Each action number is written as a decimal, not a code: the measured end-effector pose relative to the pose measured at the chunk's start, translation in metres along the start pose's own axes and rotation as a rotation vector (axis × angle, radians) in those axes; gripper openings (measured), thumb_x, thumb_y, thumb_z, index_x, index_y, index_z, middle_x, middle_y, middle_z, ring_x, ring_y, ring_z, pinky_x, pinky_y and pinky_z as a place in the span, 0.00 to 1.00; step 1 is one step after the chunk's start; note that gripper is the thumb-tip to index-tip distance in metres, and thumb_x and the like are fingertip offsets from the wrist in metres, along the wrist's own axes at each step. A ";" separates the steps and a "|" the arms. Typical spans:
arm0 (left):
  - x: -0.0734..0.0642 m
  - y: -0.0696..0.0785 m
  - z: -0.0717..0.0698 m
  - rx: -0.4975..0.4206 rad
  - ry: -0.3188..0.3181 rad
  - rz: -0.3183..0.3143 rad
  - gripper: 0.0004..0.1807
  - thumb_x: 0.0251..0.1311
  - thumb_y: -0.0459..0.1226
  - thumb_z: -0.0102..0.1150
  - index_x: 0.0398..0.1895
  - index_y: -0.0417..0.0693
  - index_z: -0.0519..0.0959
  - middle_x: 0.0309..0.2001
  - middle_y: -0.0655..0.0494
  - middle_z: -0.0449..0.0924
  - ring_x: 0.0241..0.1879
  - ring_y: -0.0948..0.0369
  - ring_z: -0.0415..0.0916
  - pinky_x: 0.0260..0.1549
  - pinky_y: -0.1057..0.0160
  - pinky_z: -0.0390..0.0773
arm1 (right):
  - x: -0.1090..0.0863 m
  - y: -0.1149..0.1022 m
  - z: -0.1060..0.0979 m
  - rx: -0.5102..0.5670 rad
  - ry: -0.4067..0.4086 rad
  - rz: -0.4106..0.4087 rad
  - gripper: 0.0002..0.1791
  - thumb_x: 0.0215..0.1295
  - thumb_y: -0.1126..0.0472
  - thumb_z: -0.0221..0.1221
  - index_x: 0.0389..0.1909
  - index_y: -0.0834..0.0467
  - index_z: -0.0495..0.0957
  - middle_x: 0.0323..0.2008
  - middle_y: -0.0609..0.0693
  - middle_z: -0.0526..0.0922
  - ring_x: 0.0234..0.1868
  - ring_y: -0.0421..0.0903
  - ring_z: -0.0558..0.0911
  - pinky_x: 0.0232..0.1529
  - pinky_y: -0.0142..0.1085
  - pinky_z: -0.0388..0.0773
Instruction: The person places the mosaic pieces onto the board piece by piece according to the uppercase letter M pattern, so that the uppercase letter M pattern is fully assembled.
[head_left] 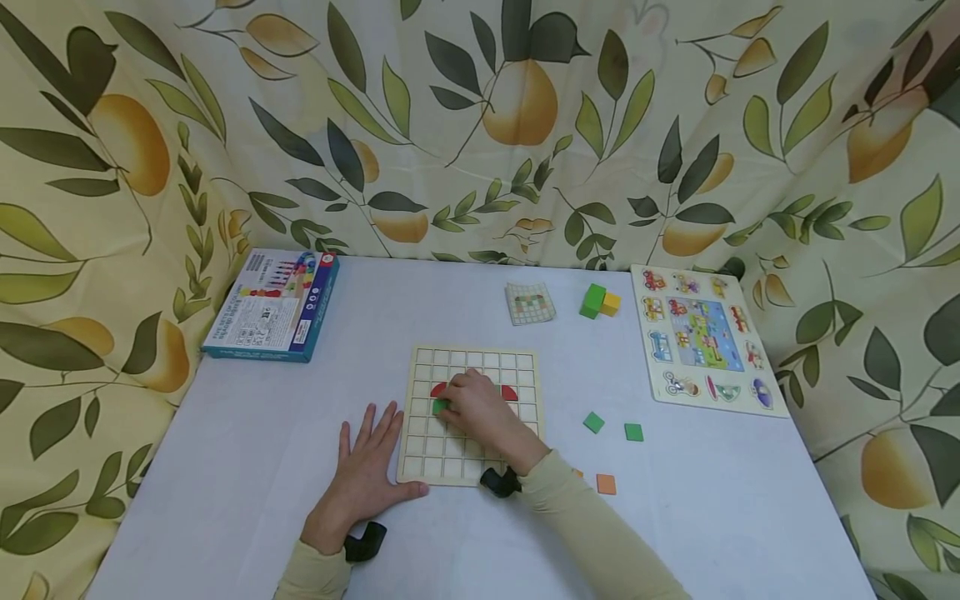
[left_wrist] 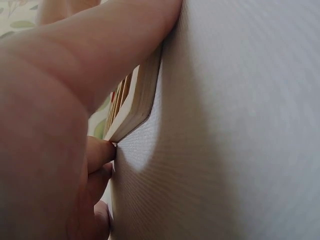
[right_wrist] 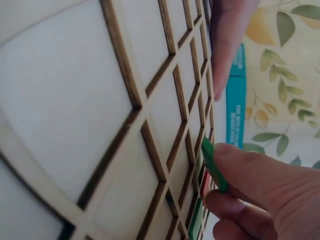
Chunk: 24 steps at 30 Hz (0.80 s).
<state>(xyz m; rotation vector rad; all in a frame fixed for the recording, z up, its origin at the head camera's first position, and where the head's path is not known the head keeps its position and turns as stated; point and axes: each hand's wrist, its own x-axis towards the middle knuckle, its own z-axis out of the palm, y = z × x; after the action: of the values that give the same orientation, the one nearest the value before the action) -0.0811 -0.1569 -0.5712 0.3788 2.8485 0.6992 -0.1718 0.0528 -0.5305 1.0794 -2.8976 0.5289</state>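
Observation:
A wooden grid board (head_left: 468, 471) lies on the white table, my two hands at it. Between thumb and fingers my right hand (head_left: 483, 412) pinches a small green square tile (right_wrist: 214, 165), tilted over the board's left part. A red piece (head_left: 509, 392) sits in the grid to the right of that hand, and another red piece (head_left: 438, 389) shows at its left. Beneath the held tile, a second green tile (right_wrist: 196, 220) lies in the grid. My left hand (head_left: 363, 475) rests with spread fingers at the board's lower left corner; the right hand covers some cells.
Right of the board lie two loose green tiles (head_left: 594, 422) and an orange tile (head_left: 606, 484); another orange bit is partly behind the sleeve. Farther back are a patterned card (head_left: 529, 303), green and yellow blocks (head_left: 592, 301), a picture puzzle board (head_left: 765, 404) and a blue-edged box (head_left: 258, 333).

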 end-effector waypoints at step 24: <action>-0.001 0.002 -0.001 0.007 0.004 -0.006 0.65 0.43 0.70 0.65 0.77 0.42 0.51 0.77 0.50 0.41 0.75 0.46 0.28 0.64 0.36 0.25 | 0.001 -0.001 0.008 -0.020 0.050 -0.003 0.13 0.57 0.58 0.71 0.42 0.56 0.85 0.36 0.47 0.81 0.36 0.46 0.74 0.40 0.36 0.72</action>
<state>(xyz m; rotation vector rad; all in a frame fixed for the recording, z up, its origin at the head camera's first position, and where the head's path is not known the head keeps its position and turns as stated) -0.0802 -0.1556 -0.5691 0.3696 2.8551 0.6902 -0.1710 0.0487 -0.5372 1.0518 -2.8515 0.5177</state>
